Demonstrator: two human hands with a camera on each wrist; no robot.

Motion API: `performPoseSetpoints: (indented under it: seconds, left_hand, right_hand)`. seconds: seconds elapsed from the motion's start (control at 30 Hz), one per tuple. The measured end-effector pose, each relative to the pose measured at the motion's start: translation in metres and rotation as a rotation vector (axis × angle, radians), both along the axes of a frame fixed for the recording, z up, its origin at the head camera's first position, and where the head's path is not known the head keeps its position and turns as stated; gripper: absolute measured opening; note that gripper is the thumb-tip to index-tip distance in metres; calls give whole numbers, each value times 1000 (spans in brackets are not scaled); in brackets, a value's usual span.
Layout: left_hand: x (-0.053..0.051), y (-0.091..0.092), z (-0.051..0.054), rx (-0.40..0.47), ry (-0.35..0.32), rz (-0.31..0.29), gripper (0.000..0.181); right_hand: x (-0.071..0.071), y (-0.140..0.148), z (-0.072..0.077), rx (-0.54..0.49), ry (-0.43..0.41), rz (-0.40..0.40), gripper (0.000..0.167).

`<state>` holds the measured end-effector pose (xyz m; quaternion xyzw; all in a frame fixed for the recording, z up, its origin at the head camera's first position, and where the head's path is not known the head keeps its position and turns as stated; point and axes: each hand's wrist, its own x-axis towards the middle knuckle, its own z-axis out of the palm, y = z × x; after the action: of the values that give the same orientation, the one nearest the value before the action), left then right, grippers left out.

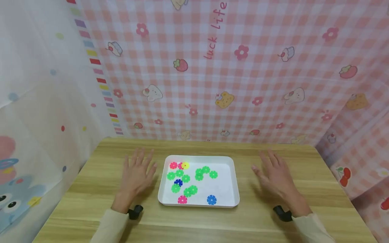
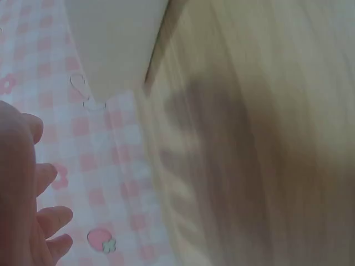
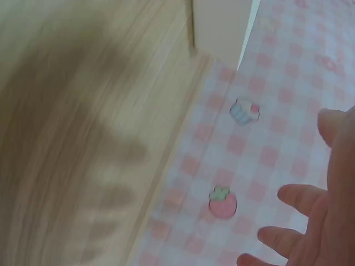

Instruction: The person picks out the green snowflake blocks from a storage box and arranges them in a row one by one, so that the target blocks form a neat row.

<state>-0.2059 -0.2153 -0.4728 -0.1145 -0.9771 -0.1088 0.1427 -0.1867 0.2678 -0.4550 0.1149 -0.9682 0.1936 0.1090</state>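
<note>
A white tray (image 1: 225, 189) lies on the table between the two hands. In it are several flat notched plastic discs: green ones (image 1: 213, 174), pink ones (image 1: 182, 199), a yellow one (image 1: 185, 165), a dark blue one (image 1: 178, 183) and a lighter blue one (image 1: 211, 199). Most of them are on the tray's left side, and some overlap. To the left of the tray, my left hand (image 1: 136, 175) is held above the table with fingers spread and holds nothing. My right hand (image 1: 276, 177) hovers likewise on the right side, also holding nothing. Both wrist views show shadows under the hands.
A wooden table (image 1: 197, 224) carries the tray. Behind it hangs a pink checked cloth (image 1: 206, 111) with printed fruit and animals; a white patterned cloth (image 1: 45, 101) hangs at the left. Black wrist mounts (image 1: 135, 212) sit at both wrists.
</note>
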Motion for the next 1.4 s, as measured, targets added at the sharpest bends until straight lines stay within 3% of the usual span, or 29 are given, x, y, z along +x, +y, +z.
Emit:
performPoseSetpoints:
  seconds: [0.33,0.5,0.63,0.7,0.87,1.13,1.23,1.4]
  left_hand:
    - [-3,26,-23,239,-85,-73,58]
    - [-4,33,-33,441,-197,-120,58]
    - [-4,37,-35,603,-336,-108,61]
    - [-5,38,-36,643,-376,-96,63]
    - [-5,41,-36,645,-421,-88,66]
    - [-4,45,-36,591,-431,-88,64]
    - [-4,44,-37,572,-433,-82,65]
    - [-3,44,-36,543,-443,-72,67]
  right_hand:
    - [2,-41,-13,-354,-49,131,46]
    - [3,-62,-16,-405,-74,119,33]
    - [4,-79,-12,-420,-143,134,25]
    - [3,-86,-11,-423,-168,150,24]
    - [1,-102,-12,-430,-201,206,24]
    - [-8,-117,-16,-421,-219,268,24]
    - [-12,-121,-17,-420,-240,261,25]
    - [-17,-128,-18,-431,-347,185,30]
